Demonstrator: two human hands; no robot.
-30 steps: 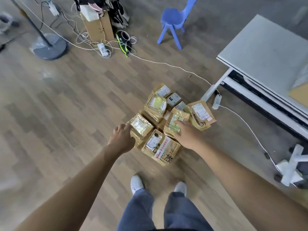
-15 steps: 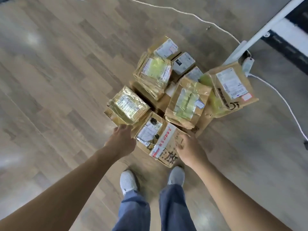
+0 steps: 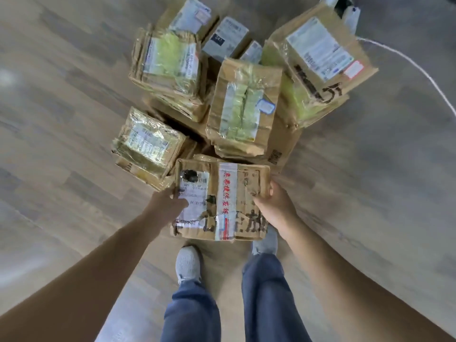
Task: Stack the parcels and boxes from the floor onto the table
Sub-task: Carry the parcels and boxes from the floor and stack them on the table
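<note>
Btwn L hand (image 3: 168, 205), R hand (image 3: 276, 209): box (image 3: 223, 198)

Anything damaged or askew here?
Yes. The upper-right box leans tilted on its neighbours, edges crushed and torn. The near box, gripped by left hand and right hand, has a scuffed label.

Heap of brown cardboard parcels on the floor, packed touching. Nearest carton (image 3: 219, 201): flat, top up, white tape strip with red print across it, torn label at left, black brushed characters along near edge; gripped at opposite side edges by left hand (image 3: 170, 206) and right hand (image 3: 274, 208). Just beyond at left, shiny taped parcel (image 3: 148, 144), tilted atop another box. Centre parcel (image 3: 243, 107): greenish taped label, small blue-edged sticker. Far-left parcel (image 3: 167, 60): greenish too, stacked. Right carton (image 3: 320, 50): white label, red sticker, tilted. Smaller boxes (image 3: 224, 35) behind.
</note>
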